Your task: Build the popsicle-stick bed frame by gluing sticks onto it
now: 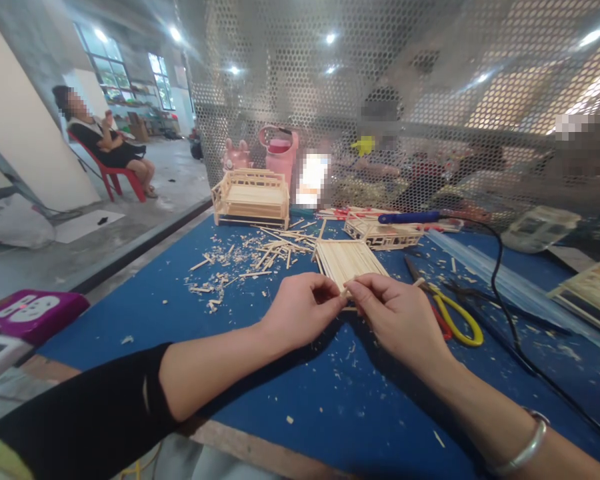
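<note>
L hand [303,310] & R hand [403,317] pinch stick [348,289] at 6 o'clock of panel [351,261]; prob. fitting step, next needs steady alignmt

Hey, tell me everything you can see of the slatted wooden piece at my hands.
The slatted wooden piece looks like pale, bare wood: narrow strips laid closely side by side, running away from you, with a crosswise strip along the far end. It is on the blue tabletop, slats facing up. Your left hand and right hand hide part of its near end; whether they touch it is unclear.
</note>
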The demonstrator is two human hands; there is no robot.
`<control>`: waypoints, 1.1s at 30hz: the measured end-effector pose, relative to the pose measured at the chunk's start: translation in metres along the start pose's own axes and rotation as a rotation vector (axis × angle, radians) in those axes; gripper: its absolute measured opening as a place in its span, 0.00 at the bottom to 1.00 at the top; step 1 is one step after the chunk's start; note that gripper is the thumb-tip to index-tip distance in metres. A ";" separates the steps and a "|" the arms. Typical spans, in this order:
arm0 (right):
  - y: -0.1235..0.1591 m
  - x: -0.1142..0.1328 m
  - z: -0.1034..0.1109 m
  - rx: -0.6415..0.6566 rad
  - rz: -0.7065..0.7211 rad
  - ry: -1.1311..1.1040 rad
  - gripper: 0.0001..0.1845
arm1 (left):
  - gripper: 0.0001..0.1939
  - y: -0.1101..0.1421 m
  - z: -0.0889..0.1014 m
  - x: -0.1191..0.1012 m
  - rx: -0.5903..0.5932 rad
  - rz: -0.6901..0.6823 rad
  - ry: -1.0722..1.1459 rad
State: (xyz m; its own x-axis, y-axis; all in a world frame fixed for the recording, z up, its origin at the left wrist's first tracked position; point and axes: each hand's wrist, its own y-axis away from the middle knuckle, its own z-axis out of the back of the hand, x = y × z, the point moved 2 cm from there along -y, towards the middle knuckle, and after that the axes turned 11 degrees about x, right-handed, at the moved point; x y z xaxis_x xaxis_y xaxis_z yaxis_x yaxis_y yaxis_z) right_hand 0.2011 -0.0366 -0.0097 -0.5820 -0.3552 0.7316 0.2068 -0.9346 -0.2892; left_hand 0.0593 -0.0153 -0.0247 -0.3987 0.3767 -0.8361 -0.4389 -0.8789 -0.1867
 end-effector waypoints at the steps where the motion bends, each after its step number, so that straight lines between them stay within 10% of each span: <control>1: 0.000 0.000 0.000 -0.001 0.003 0.008 0.17 | 0.07 0.000 0.000 0.000 -0.006 -0.007 -0.007; 33: 0.015 -0.006 0.000 -0.102 0.116 -0.012 0.20 | 0.09 -0.002 0.015 0.005 0.143 0.004 0.004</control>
State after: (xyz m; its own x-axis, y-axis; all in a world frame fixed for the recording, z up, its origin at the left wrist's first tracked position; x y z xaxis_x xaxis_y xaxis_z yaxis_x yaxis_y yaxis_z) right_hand 0.2072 -0.0483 -0.0186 -0.5494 -0.4617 0.6965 0.1908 -0.8808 -0.4333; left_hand 0.0456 -0.0075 -0.0210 -0.3973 0.3722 -0.8388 -0.5482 -0.8293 -0.1083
